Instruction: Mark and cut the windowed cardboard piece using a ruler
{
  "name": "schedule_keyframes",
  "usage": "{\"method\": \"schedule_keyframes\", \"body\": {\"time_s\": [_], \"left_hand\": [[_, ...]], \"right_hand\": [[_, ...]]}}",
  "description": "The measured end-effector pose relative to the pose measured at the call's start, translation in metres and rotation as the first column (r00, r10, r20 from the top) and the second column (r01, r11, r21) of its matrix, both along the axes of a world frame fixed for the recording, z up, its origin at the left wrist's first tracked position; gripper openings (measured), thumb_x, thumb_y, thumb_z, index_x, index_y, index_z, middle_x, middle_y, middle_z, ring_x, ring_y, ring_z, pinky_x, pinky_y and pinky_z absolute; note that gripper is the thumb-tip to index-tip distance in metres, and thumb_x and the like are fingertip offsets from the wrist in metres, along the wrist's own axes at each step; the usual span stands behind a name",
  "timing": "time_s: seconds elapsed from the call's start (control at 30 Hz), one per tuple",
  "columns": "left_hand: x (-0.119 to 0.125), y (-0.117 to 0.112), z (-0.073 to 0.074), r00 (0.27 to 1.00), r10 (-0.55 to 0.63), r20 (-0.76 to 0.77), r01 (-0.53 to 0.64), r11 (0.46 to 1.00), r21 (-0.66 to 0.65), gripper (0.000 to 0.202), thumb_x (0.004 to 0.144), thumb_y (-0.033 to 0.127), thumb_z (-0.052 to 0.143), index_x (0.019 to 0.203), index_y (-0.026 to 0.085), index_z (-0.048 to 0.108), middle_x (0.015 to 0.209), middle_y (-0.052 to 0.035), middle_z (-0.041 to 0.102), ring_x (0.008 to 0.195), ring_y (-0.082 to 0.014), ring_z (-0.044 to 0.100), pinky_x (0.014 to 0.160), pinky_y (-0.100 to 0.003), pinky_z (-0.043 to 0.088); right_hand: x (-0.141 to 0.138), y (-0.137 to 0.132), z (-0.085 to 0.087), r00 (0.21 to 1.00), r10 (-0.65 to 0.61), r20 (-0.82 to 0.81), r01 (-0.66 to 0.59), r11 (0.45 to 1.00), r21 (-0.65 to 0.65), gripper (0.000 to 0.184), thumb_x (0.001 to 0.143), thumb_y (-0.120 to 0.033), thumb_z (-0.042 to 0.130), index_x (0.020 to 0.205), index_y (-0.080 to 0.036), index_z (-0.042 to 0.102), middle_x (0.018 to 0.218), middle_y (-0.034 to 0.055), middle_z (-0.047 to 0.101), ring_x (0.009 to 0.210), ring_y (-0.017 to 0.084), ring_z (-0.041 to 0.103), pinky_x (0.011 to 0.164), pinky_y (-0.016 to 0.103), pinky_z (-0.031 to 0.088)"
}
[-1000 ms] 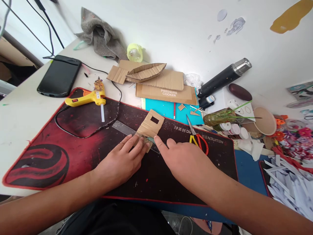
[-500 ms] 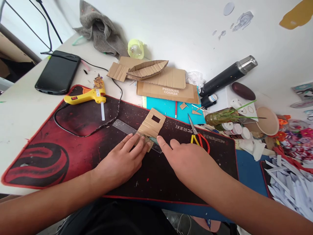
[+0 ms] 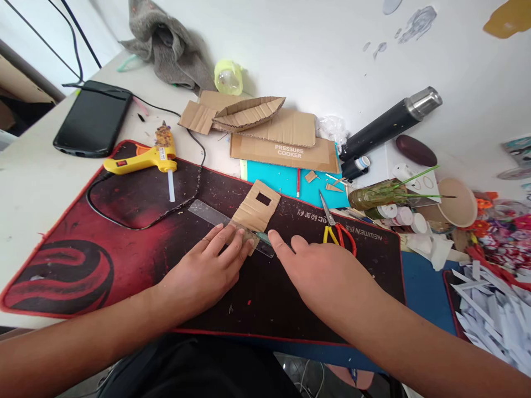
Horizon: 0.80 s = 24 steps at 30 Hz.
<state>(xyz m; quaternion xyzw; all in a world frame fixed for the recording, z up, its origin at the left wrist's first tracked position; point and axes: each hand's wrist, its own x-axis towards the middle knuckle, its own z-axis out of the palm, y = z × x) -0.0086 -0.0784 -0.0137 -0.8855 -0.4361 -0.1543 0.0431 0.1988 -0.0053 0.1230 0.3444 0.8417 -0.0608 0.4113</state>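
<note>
A small cardboard piece with a rectangular cut-out lies on the dark mat. Across its near part runs a clear ruler. My left hand presses down on the ruler and cardboard, its fingers stretched out and lying flat; the thumb is hidden. My right hand is closed around a knife with a greenish handle, index finger extended along it. The knife's tip rests at the ruler's edge on the cardboard, close to my left fingertips; most of its handle is hidden in my palm.
A yellow glue gun lies on the mat's left with its cord looping nearby. Scissors lie just beyond my right hand. Cardboard offcuts, a phone, a black flask and paper strips surround the mat.
The whole view has shifted slightly. Both hands keep nearly the same place on the ruler, cardboard and knife; no clear movement of the knife shows.
</note>
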Motion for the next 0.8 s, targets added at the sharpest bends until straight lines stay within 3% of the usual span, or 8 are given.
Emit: {"method": "schedule_keyframes", "body": {"time_s": [0.17, 0.37, 0.8], "left_hand": [[-0.0003, 0.0005, 0.0016, 1.000, -0.005, 0.005, 0.005, 1.000, -0.013, 0.043, 0.106, 0.024, 0.057, 0.144, 0.011, 0.074, 0.137, -0.0140, 0.077, 0.134, -0.0360, 0.066, 0.114, -0.051, 0.059], [-0.0011, 0.0006, 0.0008, 1.000, -0.001, 0.012, 0.001, 1.000, -0.014, 0.044, 0.108, 0.023, 0.054, 0.146, 0.012, 0.073, 0.138, -0.0133, 0.078, 0.133, -0.0349, 0.067, 0.113, -0.051, 0.060], [-0.0020, 0.0010, 0.0017, 1.000, -0.008, 0.004, 0.008, 1.000, -0.022, 0.044, 0.106, 0.024, 0.058, 0.146, 0.011, 0.072, 0.141, -0.0146, 0.076, 0.134, -0.0360, 0.067, 0.113, -0.051, 0.061]], "right_hand": [[-0.0023, 0.0098, 0.0072, 1.000, -0.022, 0.016, 0.022, 1.000, -0.002, 0.079, 0.103, -0.006, 0.052, 0.178, -0.022, 0.032, 0.108, 0.0146, 0.076, 0.075, 0.029, 0.081, 0.053, 0.033, 0.055], [-0.0007, 0.0079, 0.0071, 0.999, -0.009, 0.041, 0.009, 1.000, -0.010, 0.082, 0.103, -0.005, 0.052, 0.180, -0.022, 0.027, 0.111, 0.0162, 0.076, 0.077, 0.029, 0.081, 0.056, 0.033, 0.058], [0.0050, 0.0022, 0.0024, 0.999, 0.022, 0.042, -0.023, 1.000, 0.017, 0.090, 0.097, -0.001, 0.055, 0.180, -0.022, 0.028, 0.106, 0.0125, 0.075, 0.070, 0.027, 0.079, 0.047, 0.031, 0.043]]}}
